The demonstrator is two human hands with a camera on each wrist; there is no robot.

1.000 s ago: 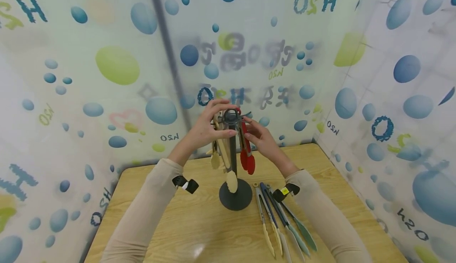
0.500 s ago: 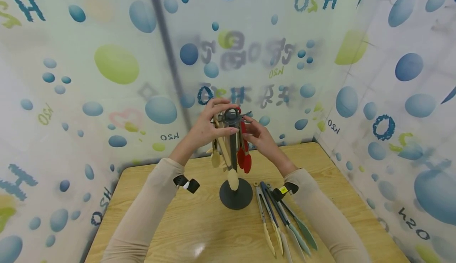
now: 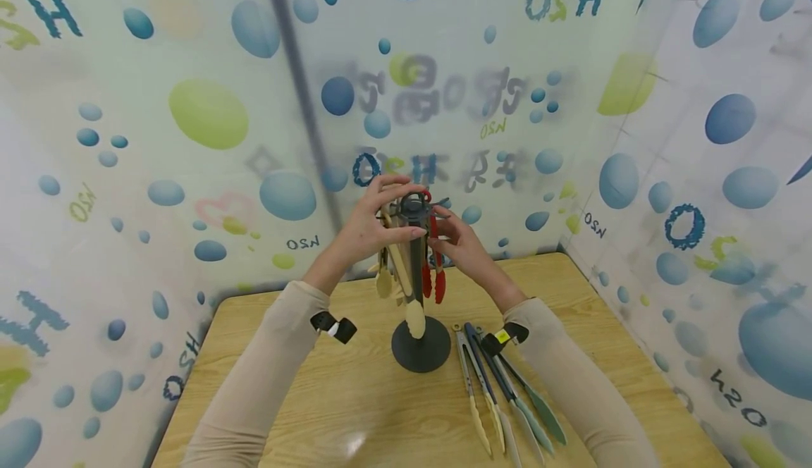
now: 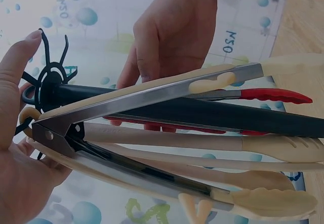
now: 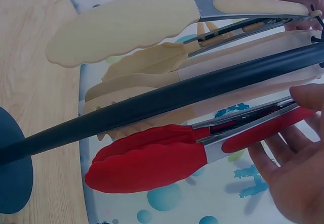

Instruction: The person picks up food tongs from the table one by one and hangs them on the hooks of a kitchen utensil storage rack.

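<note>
A black rotating utensil stand (image 3: 421, 355) stands upright on the table, with a ring of hooks (image 4: 50, 85) at its top. My left hand (image 3: 366, 227) holds that top, thumb and fingers spread around the hooks. Cream tongs (image 5: 126, 29) and several other cream utensils hang on the left and front sides. On the right side are red tongs (image 5: 147, 166), hanging heads down beside the pole (image 5: 116, 102). My right hand (image 3: 466, 244) grips their handle near the top between thumb and fingers. Whether their loop sits on a hook is hard to tell.
To the right of the stand's base, several tongs (image 3: 476, 411) with cream, blue and green parts lie side by side on the wooden table (image 3: 317, 383). Behind it hangs a sheet (image 3: 209, 193) printed with bubbles, and another stands at the right.
The red tongs have shifted slightly left toward the pole, and their heads have turned. My right hand has moved a little left with them. My left hand stays almost still.
</note>
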